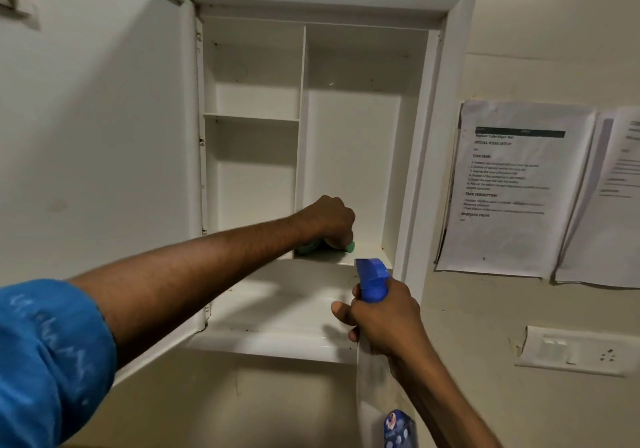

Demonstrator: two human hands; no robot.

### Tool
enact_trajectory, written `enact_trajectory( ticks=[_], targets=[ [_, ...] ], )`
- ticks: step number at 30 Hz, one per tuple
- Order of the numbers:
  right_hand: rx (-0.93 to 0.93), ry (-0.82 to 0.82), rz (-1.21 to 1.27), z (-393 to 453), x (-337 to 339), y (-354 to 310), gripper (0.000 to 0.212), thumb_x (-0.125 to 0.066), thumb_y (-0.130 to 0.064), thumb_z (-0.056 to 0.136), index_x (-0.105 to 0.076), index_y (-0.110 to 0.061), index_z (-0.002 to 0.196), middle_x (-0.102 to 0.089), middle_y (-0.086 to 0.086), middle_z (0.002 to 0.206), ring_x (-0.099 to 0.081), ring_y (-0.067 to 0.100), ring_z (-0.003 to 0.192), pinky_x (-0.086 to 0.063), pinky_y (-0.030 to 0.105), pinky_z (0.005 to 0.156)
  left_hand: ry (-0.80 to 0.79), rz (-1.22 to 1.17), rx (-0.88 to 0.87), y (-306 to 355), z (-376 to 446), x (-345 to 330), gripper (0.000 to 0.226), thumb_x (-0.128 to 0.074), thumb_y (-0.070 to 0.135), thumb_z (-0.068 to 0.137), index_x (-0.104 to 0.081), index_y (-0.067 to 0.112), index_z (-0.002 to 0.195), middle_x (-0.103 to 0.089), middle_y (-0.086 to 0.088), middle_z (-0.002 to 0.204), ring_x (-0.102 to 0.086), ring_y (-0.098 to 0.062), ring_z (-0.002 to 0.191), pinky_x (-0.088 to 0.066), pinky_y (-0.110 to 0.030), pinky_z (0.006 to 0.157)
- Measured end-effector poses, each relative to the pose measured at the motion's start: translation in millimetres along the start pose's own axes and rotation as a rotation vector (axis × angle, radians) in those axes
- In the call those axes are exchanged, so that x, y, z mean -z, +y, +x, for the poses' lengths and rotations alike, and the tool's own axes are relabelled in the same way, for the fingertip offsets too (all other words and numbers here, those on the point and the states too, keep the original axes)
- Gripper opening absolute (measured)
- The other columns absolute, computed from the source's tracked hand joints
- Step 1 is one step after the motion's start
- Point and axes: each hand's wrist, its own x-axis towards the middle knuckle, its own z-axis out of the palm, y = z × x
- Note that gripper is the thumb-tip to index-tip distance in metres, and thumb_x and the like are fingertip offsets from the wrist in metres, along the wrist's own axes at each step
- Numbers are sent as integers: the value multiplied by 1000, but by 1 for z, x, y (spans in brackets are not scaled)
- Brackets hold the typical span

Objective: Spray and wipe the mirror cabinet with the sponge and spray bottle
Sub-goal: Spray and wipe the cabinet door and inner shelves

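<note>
Two hands are at work on one open cabinet (460,67). One sponge (308,247), green, lies on the floor of the right compartment, and the left hand (327,221) is curled down over it, fingers gripping it and pressing it to the shelf; only the sponge's two ends show either side of the knuckles. One spray bottle (372,279), with a blue trigger head and a pale body carrying a blue label near the bottom edge, is upright at about 5 o'clock from the sponge, just in front of the cabinet's lower ledge. The right hand (382,316) is wrapped around its neck, fingers curled at the trigger side.

One door (104,136) stands swung open at 9 o'clock of the cabinet. Inside, one upright divider splits the cabinet into two columns: the left column has one shelf (251,117) making two compartments, the right column is one tall compartment. One blue sleeve (45,354) covers the left upper arm. Two printed sheets (512,188) hang on the wall at 3 o'clock, and one switch plate (571,349) sits below them, at roughly 4 o'clock.
</note>
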Motion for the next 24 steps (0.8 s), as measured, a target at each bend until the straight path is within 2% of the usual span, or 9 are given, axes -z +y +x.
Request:
enact_trajectory(
  ticks=[2, 4, 7, 9, 12, 16, 20, 22, 24],
  targets=[
    [-7, -1, 3, 4, 3, -3, 31, -79, -17, 75, -57, -16, 96, -71, 12, 87, -63, 15, 54, -57, 32, 58, -16, -37, 59, 1, -1, 3, 38, -51, 36, 93, -56, 9, 118, -58, -9, 118, -51, -20, 93, -34, -23, 71],
    [-3, 12, -15, 7, 4, -6, 30, -77, -13, 74, -59, -12, 98, -69, 12, 85, -64, 18, 58, -59, 35, 62, -44, -105, 122, -2, 1, 8, 31, -48, 32, 92, -58, 12, 113, -59, -4, 99, -48, -16, 76, -34, -22, 62],
    [16, 42, -67, 8, 5, -6, 26, -73, -10, 76, -60, -7, 98, -69, 18, 89, -70, 31, 73, -62, 44, 73, -66, -202, 234, 0, 10, 11, 18, -48, 27, 90, -53, 11, 90, -47, -1, 73, -45, -12, 60, -31, -21, 48],
    [37, 59, -89, 5, 8, -3, 25, -72, -11, 76, -59, -8, 97, -68, 19, 91, -70, 35, 82, -61, 48, 77, -61, -241, 277, 8, 15, 12, 22, -48, 25, 89, -50, 9, 75, -47, -1, 70, -45, -11, 57, -31, -21, 46],
    [64, 71, -86, -1, 15, 1, 27, -74, -12, 76, -57, -12, 97, -68, 17, 90, -70, 34, 82, -60, 48, 77, -50, -310, 297, 22, 21, 14, 25, -50, 23, 88, -43, 13, 66, -46, 0, 66, -43, -10, 54, -31, -20, 45],
    [60, 46, -39, -7, 29, 8, 29, -76, -15, 76, -58, -9, 98, -68, 19, 88, -66, 25, 65, -61, 46, 72, -25, -354, 271, 39, 22, 21, 25, -51, 19, 86, -41, 13, 64, -43, 1, 63, -40, -10, 53, -31, -20, 44],
    [70, 35, 7, -13, 36, 12, 26, -77, -13, 76, -59, -10, 95, -69, 19, 87, -67, 28, 64, -61, 45, 71, -30, -433, 251, 50, 21, 29, 23, -48, 14, 86, -43, 11, 64, -45, -1, 62, -42, -12, 52, -35, -19, 45],
    [67, 27, 40, -14, 39, 14, 25, -76, -13, 77, -58, -11, 95, -70, 18, 87, -68, 31, 66, -62, 47, 73, -37, -476, 230, 51, 20, 30, 20, -47, 15, 89, -47, 9, 70, -48, -2, 65, -45, -12, 55, -37, -19, 49],
    [62, 14, 65, -14, 42, 16, 22, -74, -13, 78, -59, -11, 94, -71, 17, 87, -66, 27, 62, -61, 45, 72, -17, -462, 199, 51, 15, 29, 13, -46, 17, 90, -52, 8, 83, -49, -1, 68, -45, -12, 60, -35, -20, 52]
  ],
)
